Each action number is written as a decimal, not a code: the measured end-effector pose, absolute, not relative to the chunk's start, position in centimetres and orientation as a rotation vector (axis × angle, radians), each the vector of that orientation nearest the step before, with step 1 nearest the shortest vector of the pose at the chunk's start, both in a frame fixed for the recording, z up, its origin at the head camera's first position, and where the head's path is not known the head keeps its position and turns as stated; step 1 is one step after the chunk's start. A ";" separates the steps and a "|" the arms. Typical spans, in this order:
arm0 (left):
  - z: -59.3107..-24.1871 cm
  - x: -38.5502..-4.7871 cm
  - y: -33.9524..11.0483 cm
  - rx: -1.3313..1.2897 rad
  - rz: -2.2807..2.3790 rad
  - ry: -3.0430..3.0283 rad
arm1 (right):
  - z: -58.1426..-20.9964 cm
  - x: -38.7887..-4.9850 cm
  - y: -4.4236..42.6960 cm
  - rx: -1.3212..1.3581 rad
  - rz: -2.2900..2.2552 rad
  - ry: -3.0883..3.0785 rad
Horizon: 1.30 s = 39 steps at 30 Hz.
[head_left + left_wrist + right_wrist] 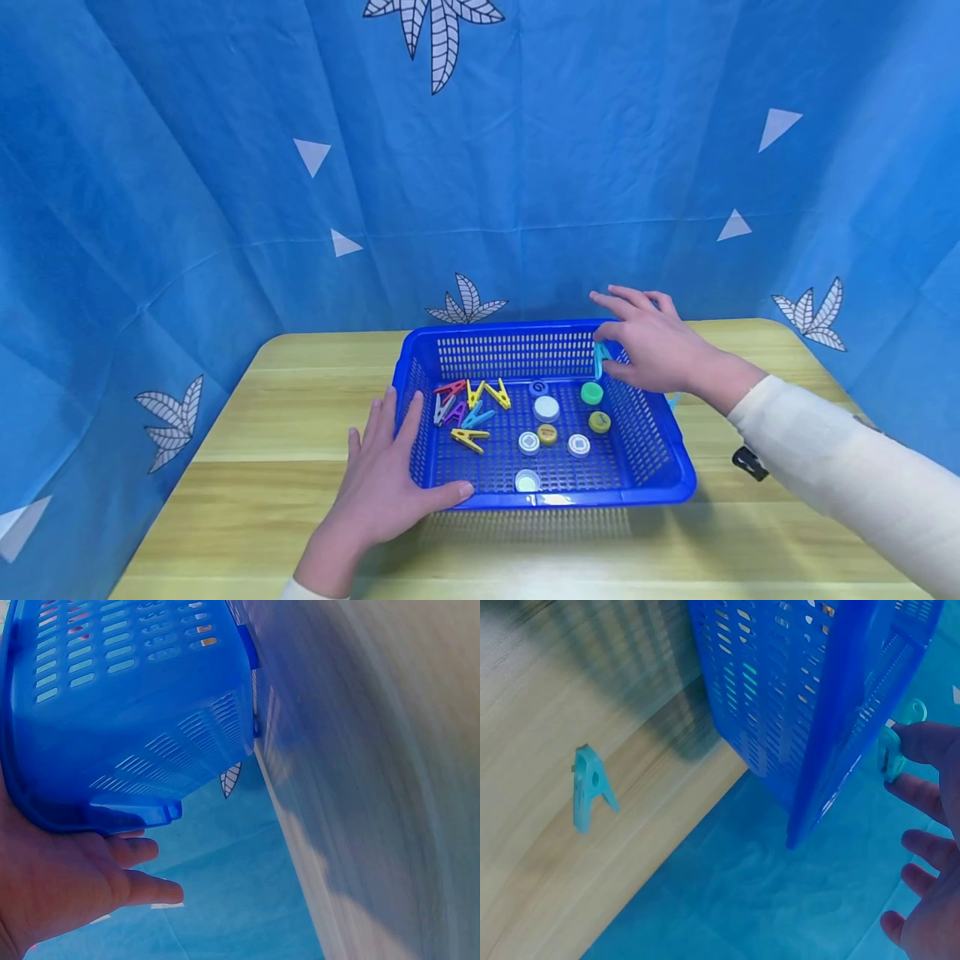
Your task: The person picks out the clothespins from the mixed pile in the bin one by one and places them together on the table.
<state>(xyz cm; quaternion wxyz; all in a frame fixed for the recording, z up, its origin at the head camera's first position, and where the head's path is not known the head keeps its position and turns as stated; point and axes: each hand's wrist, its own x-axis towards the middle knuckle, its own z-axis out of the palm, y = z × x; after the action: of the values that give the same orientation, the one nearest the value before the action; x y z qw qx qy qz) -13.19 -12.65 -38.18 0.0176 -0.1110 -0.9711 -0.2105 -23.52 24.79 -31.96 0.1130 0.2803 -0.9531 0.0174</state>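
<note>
While pinching a light blue clip (pixel 602 360) between the thumb and first finger, held the right hand (pixel 648 348) over the far right part of a blue basket (pixel 615 499). Had those two fingers clamped on the clip, up in the air and near a green cap (pixel 592 393) as seen from the head. Held the other fingers of that hand apart from the clip. Spread the left hand (pixel 384 483) wide at the near left corner of the basket, with the fingers apart. Laid the thumb on the near rim and put the other fingers by the left side.

Inside the basket, on the left, had a red clip (pixel 452 388), a grey clip (pixel 441 410), a purple clip (pixel 454 415), a second light blue clip (pixel 477 417) and three yellow clips (pixel 470 437) close together. In the middle and on the right, had bottle caps too: the green one, a blue cap (pixel 538 388), a big white cap (pixel 546 408) and some more white and yellow ones.

Outside, past the right side, had a third light blue clip (pixel 591 786) on the wooden surface (pixel 285 458), mostly hidden by the right arm in the head view. Close to the cream sleeve (pixel 840 450), had a small black thing (pixel 750 463). Behind the surface, had a blue cloth (pixel 570 167) with white leaves and triangles.
</note>
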 end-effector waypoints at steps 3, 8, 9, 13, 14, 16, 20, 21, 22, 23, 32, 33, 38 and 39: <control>-38.3 -13.2 -12.6 -0.344 -0.663 -3.022 | -32.1 -23.4 25.1 0.807 0.052 -2.801; -38.4 -13.2 -12.5 -0.345 -0.665 -3.022 | -32.2 -23.2 25.8 0.784 0.068 -2.808; -38.4 -13.2 -12.5 -0.344 -0.665 -3.022 | -32.2 -23.1 25.9 0.780 0.071 -2.809; -38.4 -13.2 -12.5 -0.343 -0.663 -3.026 | -32.2 -22.8 26.6 0.766 0.083 -2.807; -38.5 -13.2 -12.4 -0.342 -0.663 -3.026 | -32.1 -22.7 26.7 0.762 0.088 -2.807; -38.5 -13.2 -12.4 -0.341 -0.665 -3.031 | -32.1 -22.5 27.1 0.755 0.094 -2.807; -38.5 -13.2 -12.4 -0.340 -0.673 -3.034 | -32.2 -22.2 27.7 0.744 0.101 -2.811; -38.5 -13.2 -12.4 -0.339 -0.674 -3.036 | -32.2 -22.2 27.9 0.743 0.099 -2.810; -38.5 -13.2 -12.4 -0.338 -0.673 -3.036 | -32.2 -22.1 28.1 0.742 0.098 -2.810; -38.5 -13.2 -12.5 -0.339 -0.674 -3.037 | -32.2 -22.1 28.2 0.739 0.098 -2.809; -38.5 -13.1 -12.6 -0.341 -0.668 -3.028 | -32.5 -21.8 29.6 0.694 0.140 -2.830; -38.5 -13.1 -12.6 -0.341 -0.668 -3.029 | -32.6 -21.8 29.7 0.689 0.141 -2.831; -38.4 -13.1 -12.5 -0.338 -0.673 -3.028 | -32.9 -21.7 30.5 0.673 0.144 -2.825; -38.4 -13.1 -12.5 -0.338 -0.676 -3.025 | -32.9 -21.6 30.6 0.670 0.141 -2.824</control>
<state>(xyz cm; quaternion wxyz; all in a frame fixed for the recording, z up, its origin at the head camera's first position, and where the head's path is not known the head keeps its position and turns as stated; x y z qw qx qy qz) -13.15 -12.50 -38.44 0.0120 -0.1083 -0.9701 -0.2167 -21.63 30.65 -32.90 0.1173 0.2290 -0.9651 0.0483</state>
